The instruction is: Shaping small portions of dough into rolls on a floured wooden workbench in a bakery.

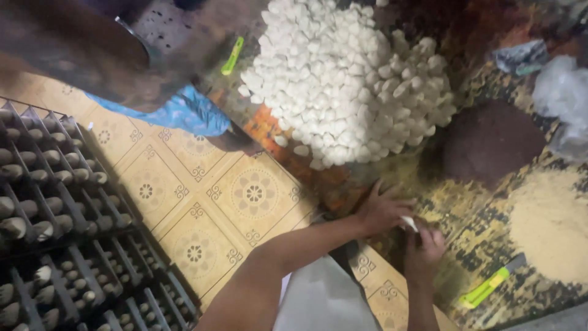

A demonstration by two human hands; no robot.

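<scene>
My left hand [383, 210] and my right hand [424, 245] meet low over a patterned mat [478, 227], and a small white piece [409, 224] is pinched between their fingers. Just beyond them lies a large heap of similar white pieces [349, 79]. A dark brown powder mound [490, 144] sits right of the heap, and a tan powder mound [548, 224] lies right of my right hand. A green-handled knife [487, 288] lies near my right hand.
Black slotted trays [61, 202] holding several filled dark cones stand at the left on a yellow patterned tile floor [202, 202]. Another person's dark garment and blue cloth [184, 113] are at the upper left. A second green knife [233, 55] lies beside the heap. Plastic bags [560, 92] sit at the right.
</scene>
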